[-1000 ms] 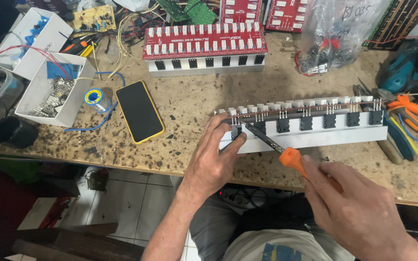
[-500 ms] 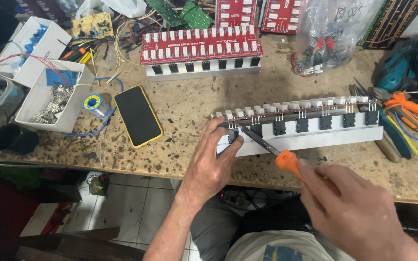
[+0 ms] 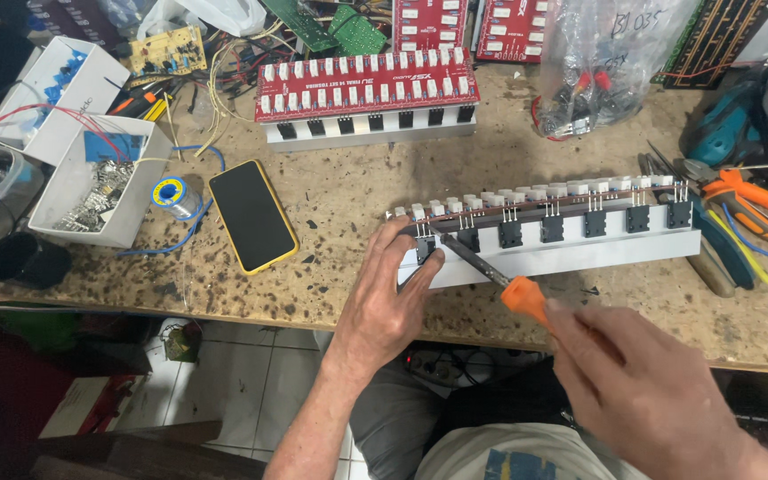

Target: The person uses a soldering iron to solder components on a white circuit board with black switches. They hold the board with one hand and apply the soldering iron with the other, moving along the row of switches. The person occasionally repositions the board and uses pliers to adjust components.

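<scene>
A long white aluminium heatsink (image 3: 580, 253) lies on its side on the speckled bench, carrying a circuit board with a row of black transistors (image 3: 551, 228). My left hand (image 3: 384, 302) grips its left end, thumb and fingers pressed around the leftmost transistor (image 3: 426, 247). My right hand (image 3: 642, 391) holds an orange-handled screwdriver (image 3: 491, 271); its dark shaft slants up and left, and the tip touches the heatsink face next to the leftmost transistor.
A second red board on a heatsink (image 3: 366, 93) stands behind. A yellow-cased phone (image 3: 252, 216), solder spool (image 3: 171, 193) and white boxes of parts (image 3: 91, 191) lie at left. Pliers and cutters (image 3: 740, 200) lie at right, a plastic bag (image 3: 606, 62) behind them.
The view shifted slightly. My hands stay at the heatsink's left end; the screwdriver tip remains at the leftmost transistor with little visible movement.
</scene>
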